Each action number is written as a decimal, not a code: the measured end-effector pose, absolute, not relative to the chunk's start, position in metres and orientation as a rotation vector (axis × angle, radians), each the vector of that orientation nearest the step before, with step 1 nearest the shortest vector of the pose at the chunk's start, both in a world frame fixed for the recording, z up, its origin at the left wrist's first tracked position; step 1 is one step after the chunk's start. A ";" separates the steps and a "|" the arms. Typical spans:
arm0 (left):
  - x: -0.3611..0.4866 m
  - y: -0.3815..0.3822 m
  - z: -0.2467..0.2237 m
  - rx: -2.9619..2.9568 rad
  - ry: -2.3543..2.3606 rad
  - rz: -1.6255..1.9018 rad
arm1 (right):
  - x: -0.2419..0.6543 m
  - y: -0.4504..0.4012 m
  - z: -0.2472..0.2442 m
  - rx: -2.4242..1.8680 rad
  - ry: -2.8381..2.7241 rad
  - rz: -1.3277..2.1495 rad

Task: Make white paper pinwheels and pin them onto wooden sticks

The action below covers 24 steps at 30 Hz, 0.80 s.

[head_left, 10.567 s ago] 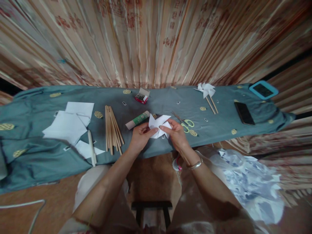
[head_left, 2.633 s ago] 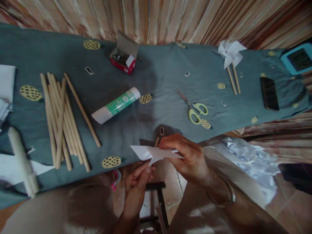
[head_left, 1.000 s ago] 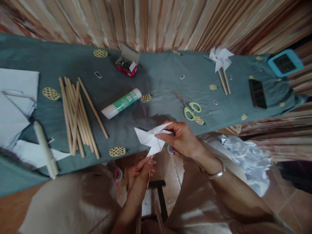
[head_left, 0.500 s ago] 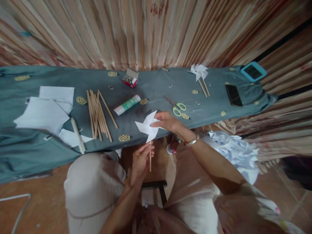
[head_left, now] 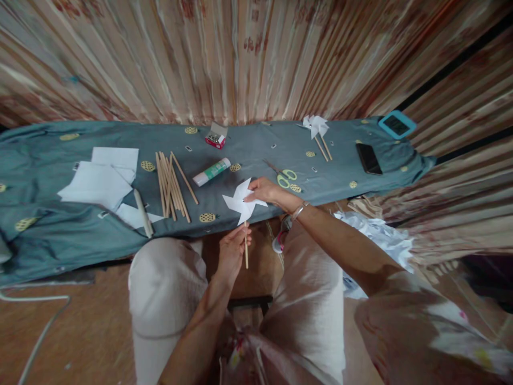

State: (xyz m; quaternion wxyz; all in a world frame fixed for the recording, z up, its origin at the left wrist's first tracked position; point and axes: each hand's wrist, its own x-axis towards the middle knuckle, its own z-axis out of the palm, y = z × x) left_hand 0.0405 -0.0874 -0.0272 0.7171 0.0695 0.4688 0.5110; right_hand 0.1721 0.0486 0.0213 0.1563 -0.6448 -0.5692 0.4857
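A white paper pinwheel (head_left: 236, 204) on a thin wooden stick (head_left: 247, 258) is held up at the table's front edge. My left hand (head_left: 231, 248) is closed around the stick, just below the paper blades. At the pinwheel's right side, my right hand (head_left: 265, 191) pinches the paper near its centre, where a small dark dot shows. The fingertips behind the blades are hidden. Green-handled scissors (head_left: 285, 175) lie on the cloth beyond my right hand. A glue stick (head_left: 212, 171) lies just behind the pinwheel.
On the green-grey tablecloth (head_left: 248, 147) are wooden sticks (head_left: 172, 187), white paper sheets (head_left: 96, 184), a white pen-like tool (head_left: 143, 213), a small red box (head_left: 216, 136), finished pinwheels (head_left: 316, 126), a phone (head_left: 369, 159) and a blue-framed device (head_left: 396, 124). White folded paper (head_left: 374, 235) is piled at lower right.
My view has shifted, so the table items appear moved. Both hands keep their hold on the pinwheel, which has turned slightly and shows its dark centre more.
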 end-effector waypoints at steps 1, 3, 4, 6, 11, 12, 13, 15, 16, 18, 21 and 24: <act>0.041 -0.088 -0.027 0.158 1.035 1.129 | 0.172 0.049 0.022 -1.850 -1.630 1.394; 0.041 -0.088 -0.028 0.165 1.035 1.127 | 0.171 0.049 0.022 -1.859 -1.628 1.397; 0.041 -0.088 -0.028 0.166 1.038 1.128 | 0.171 0.049 0.022 -1.864 -1.628 1.397; 0.041 -0.088 -0.030 0.167 1.042 1.132 | 0.171 0.049 0.021 -1.872 -1.626 1.397; 0.041 -0.088 -0.031 0.168 1.045 1.128 | 0.170 0.048 0.019 -1.893 -1.618 1.375; 0.041 -0.088 -0.031 0.169 1.047 1.127 | 0.170 0.047 0.019 -1.896 -1.618 1.367; 0.041 -0.088 -0.031 0.171 1.048 1.127 | 0.169 0.047 0.019 -1.898 -1.619 1.358; 0.041 -0.088 -0.031 0.174 1.050 1.123 | 0.169 0.047 0.019 -1.904 -1.624 1.340; 0.041 -0.088 -0.031 0.177 1.049 1.122 | 0.169 0.047 0.019 -1.908 -1.628 1.330; 0.041 -0.088 -0.031 0.184 1.039 1.120 | 0.170 0.047 0.017 -1.916 -1.634 1.313; 0.041 -0.089 -0.031 0.191 1.020 1.125 | 0.171 0.047 0.015 -1.922 -1.643 1.294; 0.041 -0.089 -0.030 0.197 1.017 1.136 | 0.171 0.047 0.013 -1.919 -1.655 1.279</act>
